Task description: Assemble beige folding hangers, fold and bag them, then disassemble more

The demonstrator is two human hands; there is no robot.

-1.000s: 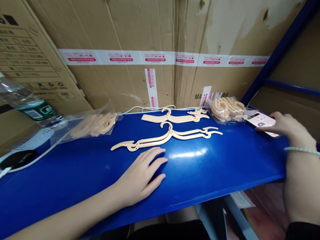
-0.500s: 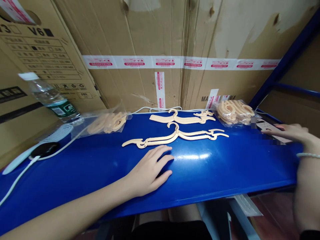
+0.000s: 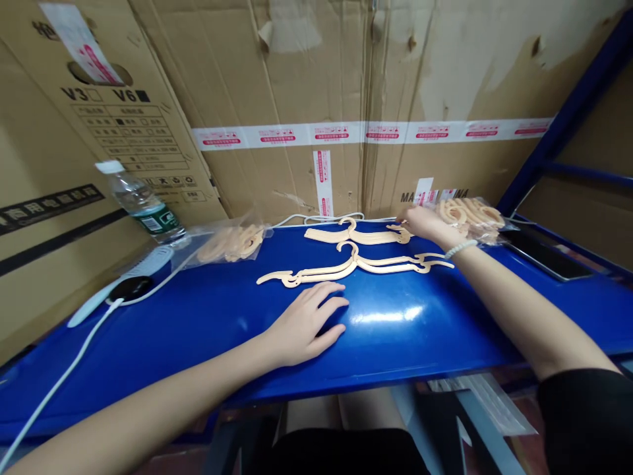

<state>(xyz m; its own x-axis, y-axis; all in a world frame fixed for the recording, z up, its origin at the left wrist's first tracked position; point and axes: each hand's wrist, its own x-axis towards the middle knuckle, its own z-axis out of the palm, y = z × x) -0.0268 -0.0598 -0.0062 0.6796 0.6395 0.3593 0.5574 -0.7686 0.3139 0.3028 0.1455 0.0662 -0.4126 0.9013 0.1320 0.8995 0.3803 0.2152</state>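
My left hand [image 3: 309, 323] lies open on the blue table, fingers spread, holding nothing. Just beyond its fingertips is an unfolded beige plastic folding hanger [image 3: 326, 270], its hook toward the back. Behind that one lies a second beige hanger [image 3: 329, 235] with its arms folded in. My right hand [image 3: 428, 223] reaches over the right end of this back hanger, where small beige pieces [image 3: 399, 229] lie. Its fingers point down and are partly hidden, so I cannot see whether they grip anything. A dark phone [image 3: 546, 254] lies on the table at the right.
Clear bags of beige hangers stand at the left [image 3: 232, 243] and right [image 3: 469, 219]. A water bottle [image 3: 148, 208], a pale-blue long-handled item [image 3: 121, 284], a black round device [image 3: 129, 288] and white cable [image 3: 82, 359] occupy the left. Cardboard [image 3: 277, 178] walls the back.
My right hand has left the phone and moved left to the back hanger's right end. The phone's lit screen has gone dark. My left hand stays on the table; the view has shifted slightly.
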